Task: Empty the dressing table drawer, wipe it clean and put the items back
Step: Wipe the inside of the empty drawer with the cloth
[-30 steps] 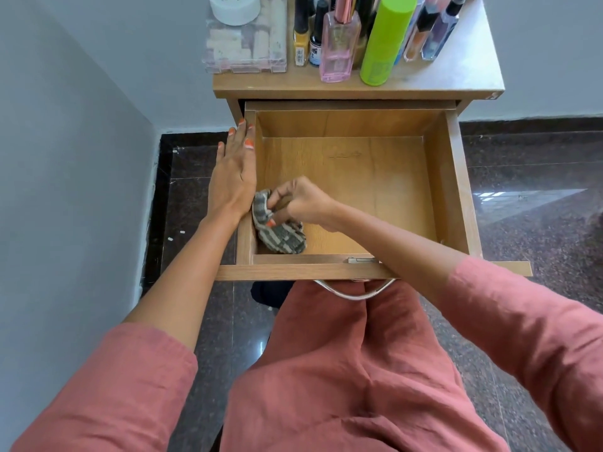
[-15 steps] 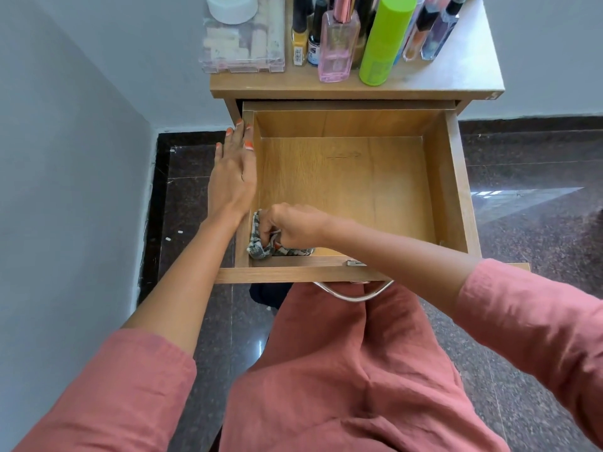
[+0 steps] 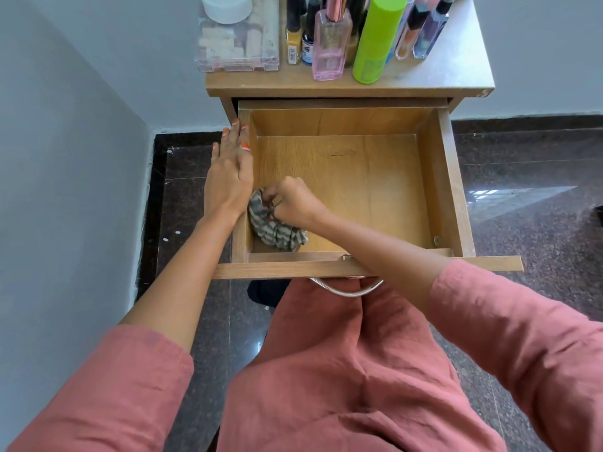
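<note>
Drawer stands pulled out below the tabletop, emptied; right hand grips the striped cloth in its near-left corner, left hand flat on the left wall; floor left to wipe probably lies rightward

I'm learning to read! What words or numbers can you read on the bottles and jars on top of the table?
Nothing here is clear enough to read.
White jar: dark print at the top, too blurred.
Yellow bottle: label with what looks like a barcode, too small.
Small dark bottle: pale label, too small.
Green can: pale label patch, blurred.
</note>
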Tool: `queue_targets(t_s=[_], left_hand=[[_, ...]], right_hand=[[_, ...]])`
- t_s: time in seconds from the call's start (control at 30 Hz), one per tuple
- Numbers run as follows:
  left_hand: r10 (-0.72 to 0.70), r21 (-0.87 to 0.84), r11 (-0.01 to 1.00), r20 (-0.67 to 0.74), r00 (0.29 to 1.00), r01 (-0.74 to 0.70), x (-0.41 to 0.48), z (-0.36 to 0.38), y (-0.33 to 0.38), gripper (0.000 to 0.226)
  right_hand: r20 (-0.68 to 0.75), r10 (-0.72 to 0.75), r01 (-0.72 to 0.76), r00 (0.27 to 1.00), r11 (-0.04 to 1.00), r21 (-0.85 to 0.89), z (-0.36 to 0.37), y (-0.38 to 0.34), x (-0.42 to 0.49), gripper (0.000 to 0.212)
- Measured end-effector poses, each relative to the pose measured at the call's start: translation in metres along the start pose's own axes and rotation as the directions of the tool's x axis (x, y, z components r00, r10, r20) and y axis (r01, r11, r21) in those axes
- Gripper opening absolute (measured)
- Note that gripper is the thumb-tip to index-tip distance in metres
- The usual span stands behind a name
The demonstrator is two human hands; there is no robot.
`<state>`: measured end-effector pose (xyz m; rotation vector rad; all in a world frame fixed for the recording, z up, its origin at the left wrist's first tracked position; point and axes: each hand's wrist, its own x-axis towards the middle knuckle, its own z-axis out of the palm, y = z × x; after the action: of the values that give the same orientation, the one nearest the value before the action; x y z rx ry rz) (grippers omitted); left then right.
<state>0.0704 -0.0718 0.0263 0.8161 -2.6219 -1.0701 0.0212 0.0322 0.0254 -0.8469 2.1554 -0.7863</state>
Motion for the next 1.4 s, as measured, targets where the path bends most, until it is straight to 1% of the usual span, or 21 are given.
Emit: queue_targets(t_s=[0.07,0.13,0.2,0.3,0.37,0.43,0.5,0.57,0.67,0.77,0.9,0.97,1.03,1.1,1.2,1.3,1.4], left_hand=[[-0.012,0.006,1.0,0.001,1.0,0.012,0.0,-0.001,0.001,0.046],[-0.033,0.009,0.999,0.0,0.999,0.033,-0.001,-0.002,0.003,0.044],[-0.035,0.011,0.999,-0.006,0.999,0.035,-0.002,-0.002,0.004,0.044],[-0.035,0.002,0.999,-0.012,0.999,0.035,-0.001,-0.002,0.004,0.044],[-0.041,-0.011,0.999,-0.016,0.999,0.041,-0.002,-0.002,0.005,0.043],[-0.046,-0.015,0.999,-0.023,0.999,0.046,-0.003,-0.002,0.005,0.043],[-0.048,-0.023,0.999,-0.026,0.999,0.047,-0.004,-0.002,0.006,0.043],[-0.055,-0.035,0.998,-0.029,0.998,0.054,-0.005,-0.003,0.008,0.042],[-0.059,-0.035,0.998,-0.029,0.998,0.058,-0.005,-0.003,0.008,0.042],[-0.054,-0.018,0.998,-0.02,0.998,0.054,-0.004,-0.002,0.007,0.042],[-0.05,-0.009,0.999,-0.013,0.999,0.05,-0.004,-0.002,0.006,0.042],[-0.042,-0.01,0.999,-0.008,0.999,0.042,-0.003,-0.003,0.006,0.043],[-0.043,-0.011,0.999,-0.008,0.999,0.043,-0.003,-0.003,0.007,0.043],[-0.052,-0.01,0.999,-0.012,0.999,0.052,-0.004,-0.004,0.008,0.043],[-0.053,-0.009,0.999,-0.019,0.998,0.053,-0.003,-0.004,0.008,0.043],[-0.059,-0.013,0.998,-0.016,0.998,0.058,-0.003,-0.004,0.008,0.043],[-0.059,-0.003,0.998,-0.022,0.998,0.059,-0.004,-0.004,0.009,0.043]], right_hand=[[-0.076,0.008,0.001,0.997,0.994,0.113,-0.001,0.002,0.005,0.045],[-0.089,0.008,0.009,0.996,0.982,0.191,0.0,0.006,0.006,0.05],[-0.024,-0.056,0.06,0.998,0.983,0.175,-0.001,0.008,0.003,0.046],[0.153,-0.138,0.112,0.979,0.98,0.166,-0.005,0.012,-0.008,0.034],[0.249,-0.18,0.165,0.952,0.983,0.079,-0.003,0.014,-0.013,0.031],[0.285,-0.208,0.226,0.936,0.974,-0.033,0.0,0.015,-0.014,0.034],[0.304,-0.23,0.288,0.925,0.943,-0.164,0.001,0.015,-0.014,0.041],[0.352,-0.254,0.372,0.901,0.871,-0.322,0.001,0.014,-0.014,0.047],[0.413,-0.258,0.464,0.874,0.699,-0.545,0.004,0.011,-0.019,0.042],[0.386,-0.274,0.471,0.881,0.588,-0.658,0.008,0.006,-0.023,0.03],[0.346,-0.314,0.463,0.884,0.485,-0.742,0.011,0.004,-0.021,0.03],[0.267,-0.302,0.39,0.915,0.497,-0.775,0.007,0.003,-0.014,0.033],[0.166,-0.276,0.298,0.947,0.556,-0.776,0.001,0.001,-0.003,0.035],[0.118,-0.247,0.25,0.962,0.617,-0.746,-0.002,0.001,0.006,0.036],[0.142,-0.221,0.257,0.965,0.682,-0.685,-0.005,0.003,0.008,0.035],[0.164,-0.243,0.29,0.956,0.697,-0.656,-0.002,0.001,-0.001,0.031],[0.217,-0.263,0.341,0.94,0.703,-0.624,0.006,-0.001,-0.009,0.028]])
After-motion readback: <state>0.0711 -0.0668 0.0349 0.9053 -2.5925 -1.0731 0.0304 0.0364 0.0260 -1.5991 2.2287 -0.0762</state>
